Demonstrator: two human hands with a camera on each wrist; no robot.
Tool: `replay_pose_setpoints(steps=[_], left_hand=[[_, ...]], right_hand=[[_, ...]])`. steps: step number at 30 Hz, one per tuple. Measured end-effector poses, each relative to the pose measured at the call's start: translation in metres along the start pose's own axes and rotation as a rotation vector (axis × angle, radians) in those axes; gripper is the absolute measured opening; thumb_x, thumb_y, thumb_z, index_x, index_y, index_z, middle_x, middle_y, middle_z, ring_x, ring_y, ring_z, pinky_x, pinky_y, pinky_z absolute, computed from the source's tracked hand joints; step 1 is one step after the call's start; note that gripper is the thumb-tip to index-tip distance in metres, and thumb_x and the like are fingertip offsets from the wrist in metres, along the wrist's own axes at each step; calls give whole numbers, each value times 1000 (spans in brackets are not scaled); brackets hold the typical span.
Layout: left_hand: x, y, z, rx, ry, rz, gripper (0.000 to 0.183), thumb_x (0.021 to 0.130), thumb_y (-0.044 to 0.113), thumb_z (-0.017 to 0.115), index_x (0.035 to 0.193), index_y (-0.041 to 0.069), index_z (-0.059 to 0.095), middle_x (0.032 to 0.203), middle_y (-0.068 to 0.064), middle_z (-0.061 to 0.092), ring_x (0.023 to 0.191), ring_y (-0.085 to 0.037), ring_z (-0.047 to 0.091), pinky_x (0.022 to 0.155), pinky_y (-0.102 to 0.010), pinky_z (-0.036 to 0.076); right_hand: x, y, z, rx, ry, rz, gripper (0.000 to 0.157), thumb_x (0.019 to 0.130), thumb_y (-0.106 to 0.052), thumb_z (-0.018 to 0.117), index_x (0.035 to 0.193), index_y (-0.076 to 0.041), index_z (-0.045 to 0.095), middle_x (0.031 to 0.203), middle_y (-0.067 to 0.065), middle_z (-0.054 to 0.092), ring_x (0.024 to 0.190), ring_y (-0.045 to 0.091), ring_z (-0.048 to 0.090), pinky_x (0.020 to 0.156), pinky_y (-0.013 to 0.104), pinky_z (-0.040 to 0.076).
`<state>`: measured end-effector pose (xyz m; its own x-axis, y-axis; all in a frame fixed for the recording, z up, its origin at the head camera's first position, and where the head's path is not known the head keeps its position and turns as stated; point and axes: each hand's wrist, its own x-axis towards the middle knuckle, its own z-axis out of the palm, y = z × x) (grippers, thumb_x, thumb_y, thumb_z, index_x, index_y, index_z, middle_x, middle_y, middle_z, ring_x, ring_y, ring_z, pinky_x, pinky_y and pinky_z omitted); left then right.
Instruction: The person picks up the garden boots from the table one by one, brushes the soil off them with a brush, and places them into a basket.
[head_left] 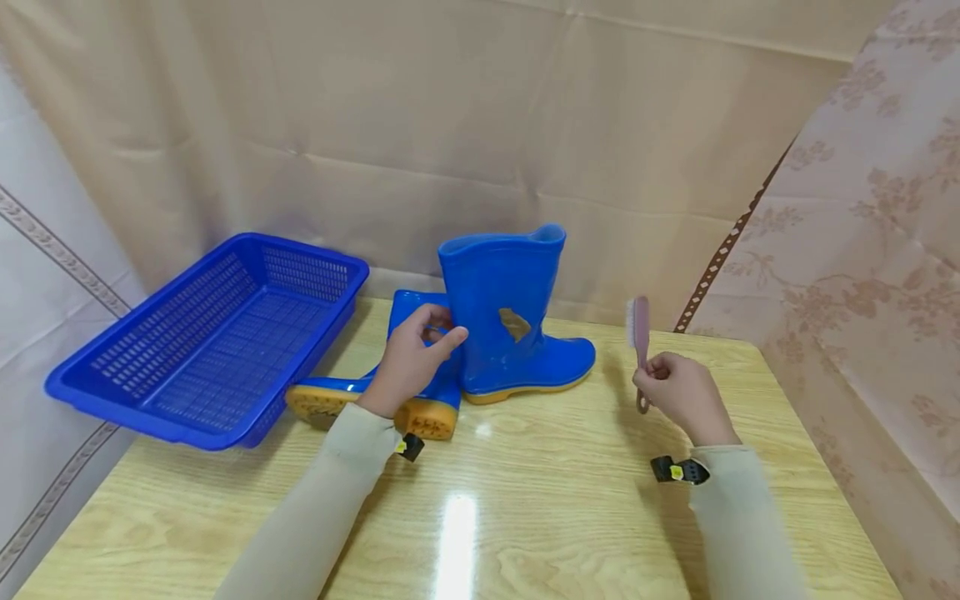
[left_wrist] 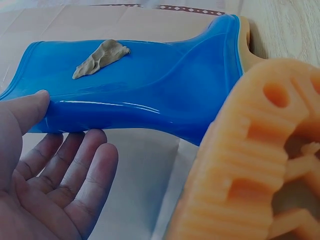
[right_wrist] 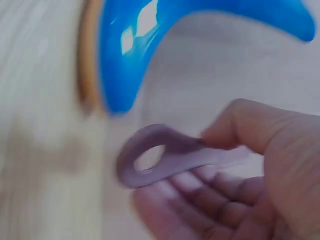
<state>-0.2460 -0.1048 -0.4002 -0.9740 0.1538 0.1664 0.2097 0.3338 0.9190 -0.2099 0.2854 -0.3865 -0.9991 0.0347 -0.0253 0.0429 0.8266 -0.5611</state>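
A blue rubber boot [head_left: 504,308] stands upright with a brown, mud-like patch [left_wrist: 101,59] on its shaft. My left hand [head_left: 416,354] is at the back of that shaft, fingers loosely bent. In the left wrist view its thumb overlaps the shaft and the fingertips lie right at its edge. The second boot lies on its side beneath this hand, partly covered by it, its yellow sole [left_wrist: 250,155] turned outward. On the right, my right hand [head_left: 686,396] pinches a mauve brush [head_left: 641,333] by the handle, pale bristles up and facing the boot; its looped end [right_wrist: 127,167] hangs below the fingers.
A blue plastic basket [head_left: 300,367] with perforated walls sits at the left of the wooden table [head_left: 570,500], close to the lying boot's sole. Behind the table hangs a beige curtain [head_left: 360,125]; a floral cloth [head_left: 885,208] hangs along the right side.
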Motion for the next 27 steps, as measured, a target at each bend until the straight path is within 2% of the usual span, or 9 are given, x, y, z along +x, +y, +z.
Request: replay_pose_setpoints(steps=[3, 5, 9, 11, 15, 18, 20, 23, 27], left_hand=[[0, 0, 0, 3, 4, 6, 44, 102, 45, 65, 131, 12, 59, 122, -7, 65, 95, -23, 66, 81, -41, 59], [-1, -1, 0, 3, 4, 7, 44, 102, 44, 65, 130, 11, 59, 121, -7, 65, 95, -23, 65, 81, -41, 59], [-2, 0, 0, 0, -2, 0, 44, 101, 44, 66, 130, 12, 59, 119, -7, 65, 95, -23, 65, 80, -39, 59], [-2, 1, 0, 4, -4, -5, 45, 101, 45, 66, 131, 12, 59, 119, -7, 65, 96, -24, 64, 80, -39, 58], [-2, 2, 0, 25, 1, -3, 44, 101, 45, 66, 130, 13, 60, 119, -6, 65, 98, -24, 62, 79, -38, 58], [-2, 2, 0, 39, 2, 6, 43, 101, 45, 66, 129, 13, 60, 118, -6, 65, 99, -24, 61, 79, -39, 57], [-2, 2, 0, 44, 0, 10, 43, 101, 45, 66, 129, 13, 60, 118, -6, 65, 100, -24, 61, 79, -39, 57], [-2, 3, 0, 49, -2, 13, 43, 101, 45, 66, 130, 14, 60, 119, -6, 65, 101, -24, 61, 79, -38, 56], [-3, 3, 1, 49, -3, 10, 42, 101, 43, 66, 130, 14, 59, 119, -6, 65, 100, -24, 61, 79, -37, 57]], right_hand=[[-4, -25, 4, 53, 153, -115, 22, 100, -26, 63, 106, -5, 71, 96, 10, 74, 87, 26, 67, 70, 33, 50], [-7, -39, 7, 99, 232, -191, 18, 99, -22, 65, 106, -7, 72, 97, 9, 75, 90, 25, 69, 72, 27, 53], [-12, -57, 13, 184, 342, -313, 13, 97, -13, 68, 107, -8, 76, 100, 8, 76, 92, 22, 72, 71, 17, 57], [-14, -61, 15, 201, 371, -354, 14, 96, -9, 68, 107, -7, 76, 102, 9, 76, 93, 23, 73, 74, 24, 61], [-17, -65, 17, 174, 406, -410, 14, 95, -5, 69, 106, -6, 77, 102, 10, 77, 94, 27, 73, 80, 47, 62], [-19, -65, 19, 148, 423, -440, 13, 94, -5, 70, 105, -5, 77, 102, 10, 77, 93, 28, 74, 82, 51, 61], [-19, -65, 20, 129, 439, -462, 14, 93, -5, 71, 105, -6, 78, 102, 8, 78, 92, 27, 74, 83, 48, 61], [-18, -65, 23, 119, 464, -504, 14, 91, -6, 74, 104, -7, 79, 100, 5, 78, 89, 21, 74, 85, 31, 61], [-17, -65, 27, 127, 478, -568, 14, 88, -5, 78, 102, -8, 79, 89, 0, 73, 75, 14, 65, 71, 11, 49]])
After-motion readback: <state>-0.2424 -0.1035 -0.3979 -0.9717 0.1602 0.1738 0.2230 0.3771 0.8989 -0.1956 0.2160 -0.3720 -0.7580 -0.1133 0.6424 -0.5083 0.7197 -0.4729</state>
